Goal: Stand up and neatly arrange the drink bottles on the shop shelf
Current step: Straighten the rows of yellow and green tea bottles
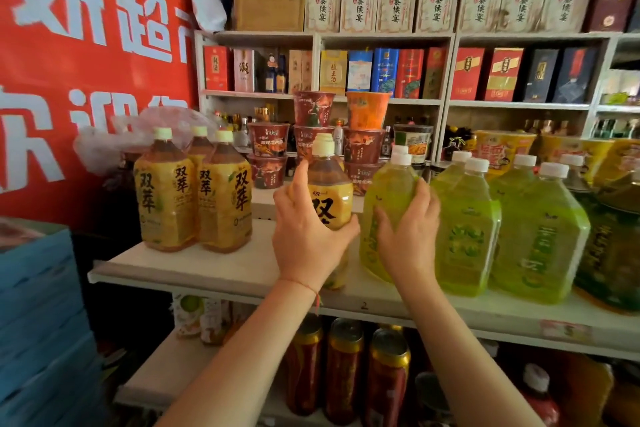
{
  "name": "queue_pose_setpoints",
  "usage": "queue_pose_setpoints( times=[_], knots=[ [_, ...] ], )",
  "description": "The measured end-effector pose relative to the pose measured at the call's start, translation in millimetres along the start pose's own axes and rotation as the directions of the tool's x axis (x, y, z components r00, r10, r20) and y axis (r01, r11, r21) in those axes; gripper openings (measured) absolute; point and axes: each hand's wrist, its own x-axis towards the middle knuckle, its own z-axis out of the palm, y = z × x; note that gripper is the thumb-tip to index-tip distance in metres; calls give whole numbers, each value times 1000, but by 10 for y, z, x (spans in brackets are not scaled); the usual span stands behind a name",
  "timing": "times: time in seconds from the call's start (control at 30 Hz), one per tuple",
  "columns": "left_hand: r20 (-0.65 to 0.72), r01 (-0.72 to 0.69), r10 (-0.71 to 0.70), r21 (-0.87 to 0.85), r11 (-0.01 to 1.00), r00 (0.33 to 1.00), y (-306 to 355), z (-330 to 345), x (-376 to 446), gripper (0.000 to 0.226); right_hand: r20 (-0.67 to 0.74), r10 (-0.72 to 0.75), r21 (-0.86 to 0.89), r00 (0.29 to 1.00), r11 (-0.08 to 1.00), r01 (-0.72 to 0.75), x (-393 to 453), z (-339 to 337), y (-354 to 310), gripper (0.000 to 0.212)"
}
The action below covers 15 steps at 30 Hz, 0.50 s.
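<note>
From the head camera, the left hand (304, 236) was wrapped around an amber tea bottle (329, 191) with a yellow label and cream cap, its thumb curled across the label and its forefinger raised along the bottle's left shoulder. The bottle stood upright near the front middle of the white shelf (221, 274). Just beside it, the right hand (412, 236) gripped a green drink bottle (388, 198) with a white cap, fingers curled round its lower body; that bottle leaned slightly to the left. To its right stood a row of more green bottles (540, 236), upright and close together, touching one another. At the shelf's left end, well apart from the held one, a cluster of three matching amber bottles (194, 194) stood upright. Behind the bottles, stacked instant noodle cups (315, 135) rose in dark red and orange. A red banner (86, 62) with white characters covered the wall on the left. Below the shelf, red cans with gold tops (346, 367) stood in a row.
</note>
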Motion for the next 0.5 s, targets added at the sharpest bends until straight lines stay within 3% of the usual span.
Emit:
queue_pose_setpoints(
  times=[0.13, 0.23, 0.3, 0.37, 0.43, 0.5],
  knots=[
    [-18, -8, 8, -12, 1000, 1000, -158, -129, 43, 105, -187, -378, -50, 907, 926, 375, -215, 75, -99, 54],
    [-9, 12, -12, -38, 999, 1000, -324, -276, 110, 105, -132, -436, 68, 890, 892, 447, -291, 165, -219, 38],
    [-1, 22, -22, -51, 998, 1000, -432, -372, 153, 106, -10, -370, 136, 929, 920, 367, -333, 234, -337, 42],
    [9, 21, -21, -38, 999, 1000, -537, -456, 199, 109, 164, -213, 186, 963, 966, 182, -360, 331, -437, 56],
    [14, 16, -15, -22, 1000, 1000, -649, -535, 254, 110, 329, 5, 179, 944, 982, -68, -332, 469, -490, 72],
    [20, 15, -14, -26, 1000, 1000, -747, -602, 307, 110, 391, 174, 72, 904, 973, -218, -271, 613, -510, 85]
  ],
)
